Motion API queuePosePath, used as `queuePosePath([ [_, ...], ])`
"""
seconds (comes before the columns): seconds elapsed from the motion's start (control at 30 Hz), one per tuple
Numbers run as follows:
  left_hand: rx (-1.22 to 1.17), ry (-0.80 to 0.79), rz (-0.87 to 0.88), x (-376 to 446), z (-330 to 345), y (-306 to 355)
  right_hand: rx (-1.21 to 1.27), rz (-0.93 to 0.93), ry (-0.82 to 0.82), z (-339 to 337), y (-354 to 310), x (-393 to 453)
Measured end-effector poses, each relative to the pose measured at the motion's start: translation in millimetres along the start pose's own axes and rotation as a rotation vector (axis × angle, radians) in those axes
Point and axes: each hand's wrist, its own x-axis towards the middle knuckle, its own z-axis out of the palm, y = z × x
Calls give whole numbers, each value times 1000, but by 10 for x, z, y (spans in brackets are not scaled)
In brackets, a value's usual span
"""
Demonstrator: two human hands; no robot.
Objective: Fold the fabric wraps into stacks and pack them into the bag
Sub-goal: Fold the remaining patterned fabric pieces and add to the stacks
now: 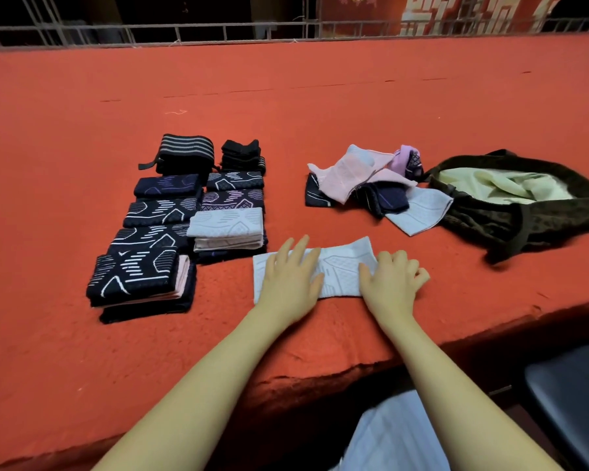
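The left hand lay flat and the right hand half-curled, pressing the pale wrap; edges wanted aligning before folding

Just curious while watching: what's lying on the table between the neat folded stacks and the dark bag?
In the head view, a loose pile of unfolded wraps lies between the folded stacks and the bag, with bare red table left of it.

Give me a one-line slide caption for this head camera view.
Both hands, left and right, flatten a pale wrap on the red table, between folded stacks and an open bag.
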Motion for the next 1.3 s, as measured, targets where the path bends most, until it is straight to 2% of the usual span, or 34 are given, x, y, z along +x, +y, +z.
queuePosePath([
  [0.1,13,-238,-14,113,92,128,50,-119,210,-3,9,-35],
  [0.17,2,-332,-44,146,144,145,115,-185,281,-33,7,-53],
  [0.33,24,-334,-37,180,169,80,298,-310,334,-93,-45,-69],
  [0.47,-29,-363,-6,204,118,19,443,-291,252,-148,-181,-47],
  [0.6,17,-272,39,100,40,-179,440,-394,146,-133,-409,-14],
  [0.77,124,-199,-140,-262,43,-466,275,-482,77,-57,-655,-44],
  [0.9,110,65,-194,-349,36,-545,162,-555,44,36,-760,-117],
  [0.97,162,121,-230,-371,22,-539,147,-565,7,28,-761,-153],
  [1.13,192,148,-318,-393,72,-539,261,-589,-252,-112,-639,-106],
  [1.23,221,205,-283,-366,112,-562,292,-592,-238,-62,-569,-135],
  [1.3,198,239,-244,-350,122,-560,213,-603,-215,18,-555,-165],
])
